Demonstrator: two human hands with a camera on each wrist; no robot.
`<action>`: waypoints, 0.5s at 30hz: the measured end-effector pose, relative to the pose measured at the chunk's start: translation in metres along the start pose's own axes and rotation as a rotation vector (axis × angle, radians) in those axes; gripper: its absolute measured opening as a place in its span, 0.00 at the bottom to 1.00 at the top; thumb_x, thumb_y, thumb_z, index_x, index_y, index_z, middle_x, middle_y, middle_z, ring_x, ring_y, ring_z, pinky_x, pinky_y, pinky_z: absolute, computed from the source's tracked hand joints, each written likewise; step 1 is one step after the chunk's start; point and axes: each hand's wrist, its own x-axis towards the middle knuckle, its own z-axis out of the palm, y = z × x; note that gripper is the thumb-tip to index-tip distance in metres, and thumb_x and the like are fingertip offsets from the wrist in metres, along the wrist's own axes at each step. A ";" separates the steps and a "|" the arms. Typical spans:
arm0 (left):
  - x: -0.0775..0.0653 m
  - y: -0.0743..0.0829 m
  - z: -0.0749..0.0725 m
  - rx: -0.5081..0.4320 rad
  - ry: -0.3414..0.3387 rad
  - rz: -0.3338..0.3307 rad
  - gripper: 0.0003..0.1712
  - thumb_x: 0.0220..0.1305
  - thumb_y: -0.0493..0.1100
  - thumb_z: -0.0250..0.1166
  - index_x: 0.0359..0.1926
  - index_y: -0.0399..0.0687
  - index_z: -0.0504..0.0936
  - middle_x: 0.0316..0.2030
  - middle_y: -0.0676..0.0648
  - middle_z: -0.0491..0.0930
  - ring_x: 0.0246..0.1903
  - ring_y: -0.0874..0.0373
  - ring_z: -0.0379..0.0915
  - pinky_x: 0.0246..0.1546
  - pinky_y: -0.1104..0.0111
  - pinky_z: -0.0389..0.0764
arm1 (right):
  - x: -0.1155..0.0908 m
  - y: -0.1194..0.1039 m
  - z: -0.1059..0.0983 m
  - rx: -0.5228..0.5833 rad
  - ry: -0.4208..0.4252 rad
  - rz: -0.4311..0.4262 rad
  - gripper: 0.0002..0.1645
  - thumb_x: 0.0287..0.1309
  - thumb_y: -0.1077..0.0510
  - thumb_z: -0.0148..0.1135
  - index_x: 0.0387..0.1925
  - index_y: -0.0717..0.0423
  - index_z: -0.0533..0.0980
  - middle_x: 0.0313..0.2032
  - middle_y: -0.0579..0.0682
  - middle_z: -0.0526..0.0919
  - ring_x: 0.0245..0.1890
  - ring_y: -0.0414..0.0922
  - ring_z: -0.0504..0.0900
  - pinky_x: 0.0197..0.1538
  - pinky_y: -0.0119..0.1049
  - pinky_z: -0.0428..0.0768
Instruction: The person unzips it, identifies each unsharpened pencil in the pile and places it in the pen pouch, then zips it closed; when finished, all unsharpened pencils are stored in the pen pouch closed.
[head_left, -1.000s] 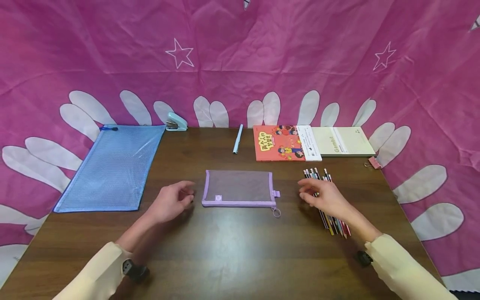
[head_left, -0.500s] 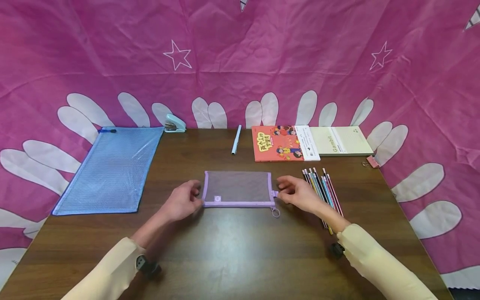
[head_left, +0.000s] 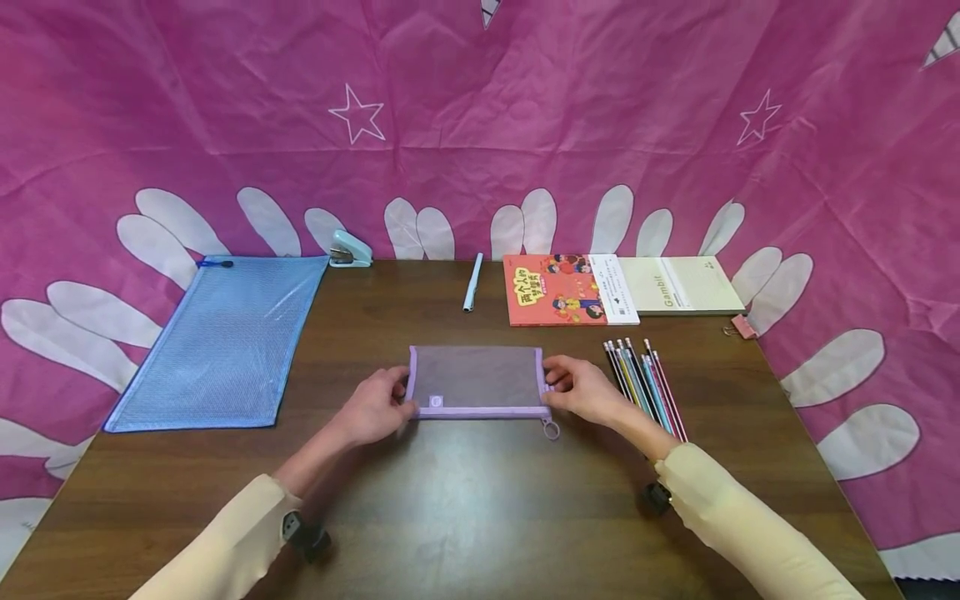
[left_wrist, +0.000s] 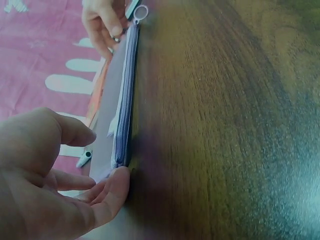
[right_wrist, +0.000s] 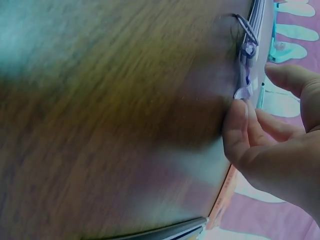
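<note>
Two hands flank the flat purple mesh pouch (head_left: pixel 477 381), left hand (head_left: pixel 372 408) loosely spread touching its end, right hand (head_left: pixel 581 389) pinching its fabric tab.

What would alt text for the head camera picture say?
Two hands, left hand and right hand, touch the ends of a purple mesh pouch on a brown table. Coloured pencils lie to its right.

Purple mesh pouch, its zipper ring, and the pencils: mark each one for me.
purple mesh pouch (head_left: pixel 476 379), head view, middle of the mesh panel.
zipper ring (head_left: pixel 551 430), head view, rim of the ring by the pouch's near right corner.
pencils (head_left: pixel 645 385), head view, middle of the row.
</note>
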 end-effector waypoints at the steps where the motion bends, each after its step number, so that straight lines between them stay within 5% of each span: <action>1: 0.000 0.000 0.000 0.002 -0.001 0.003 0.35 0.62 0.39 0.67 0.67 0.28 0.67 0.42 0.41 0.74 0.40 0.48 0.71 0.42 0.58 0.75 | 0.000 0.000 0.001 -0.002 -0.001 0.007 0.30 0.55 0.64 0.71 0.58 0.69 0.73 0.41 0.56 0.80 0.39 0.50 0.78 0.39 0.38 0.78; 15: -0.002 0.000 0.002 -0.014 0.000 -0.008 0.37 0.63 0.40 0.67 0.69 0.30 0.66 0.45 0.40 0.74 0.42 0.48 0.71 0.43 0.58 0.76 | 0.000 -0.006 0.013 0.019 0.060 0.108 0.35 0.56 0.64 0.69 0.65 0.66 0.70 0.47 0.58 0.79 0.46 0.54 0.76 0.49 0.44 0.80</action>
